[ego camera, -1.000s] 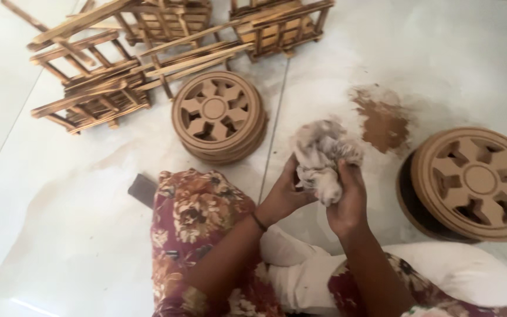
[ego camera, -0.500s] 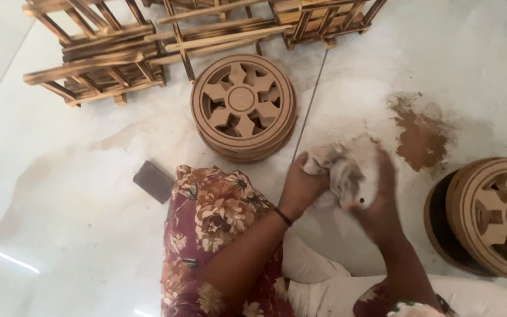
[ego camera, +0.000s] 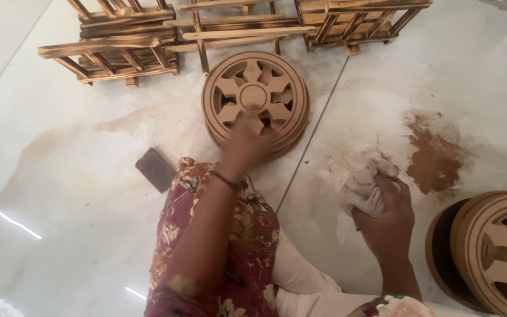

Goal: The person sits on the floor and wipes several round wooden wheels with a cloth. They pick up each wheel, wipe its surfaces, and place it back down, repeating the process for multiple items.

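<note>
**Reaching for the wheel stack**

Left hand is spreading open on the stack of round carved wooden wheels on the white floor. Right hand is clenching a crumpled stained rag. Looks like pickup time, needs a firm grip.

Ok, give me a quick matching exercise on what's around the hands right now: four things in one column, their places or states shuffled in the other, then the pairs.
Things:
1. left hand
2. crumpled rag
3. dark block
4. brown stain

Places or states:
A. on the pale floor, past the right hand
B. lying flat beside the floral knee
C. bunched in the right hand
D. resting on the near stack of wheel-shaped discs

Pairs: 1-D, 2-C, 3-B, 4-A
</note>
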The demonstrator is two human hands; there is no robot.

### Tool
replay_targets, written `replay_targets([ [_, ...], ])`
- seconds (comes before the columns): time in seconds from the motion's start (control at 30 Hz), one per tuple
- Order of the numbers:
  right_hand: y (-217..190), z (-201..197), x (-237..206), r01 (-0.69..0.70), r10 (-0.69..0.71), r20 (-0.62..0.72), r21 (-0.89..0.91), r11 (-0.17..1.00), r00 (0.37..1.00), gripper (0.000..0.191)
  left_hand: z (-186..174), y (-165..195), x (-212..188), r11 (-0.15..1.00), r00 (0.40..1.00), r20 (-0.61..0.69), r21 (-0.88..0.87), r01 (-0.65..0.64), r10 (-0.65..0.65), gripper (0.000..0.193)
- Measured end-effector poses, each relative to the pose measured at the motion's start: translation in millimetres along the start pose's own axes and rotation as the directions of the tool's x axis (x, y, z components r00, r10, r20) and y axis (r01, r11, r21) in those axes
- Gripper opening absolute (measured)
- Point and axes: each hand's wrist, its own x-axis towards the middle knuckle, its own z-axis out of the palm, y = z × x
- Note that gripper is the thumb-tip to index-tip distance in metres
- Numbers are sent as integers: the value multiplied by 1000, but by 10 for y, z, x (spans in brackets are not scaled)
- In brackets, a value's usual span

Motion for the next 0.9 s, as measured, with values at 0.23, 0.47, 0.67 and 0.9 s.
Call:
replay_targets([
  [0.23, 174, 56, 10, -10, 15, -58, 99, 995, 998, 78, -548, -688, 882, 967, 883, -430, 77, 243, -188, 79],
  [0.47, 152, 109, 50, -22, 30, -99, 80, 997, 995, 78, -443, -548, 913, 936, 888, -350, 77, 345, -299, 66],
  [0.67, 187, 143, 34, 21, -9, -125, 98, 995, 992, 77, -413, -509, 783, 959, 841, -468, -57, 278, -271, 52],
  [0.9, 246, 168, 49, -30, 38, -149, 53, 998, 988, 79, -330, -361, 617, 625, 895, -181, -770, 129, -408, 48],
])
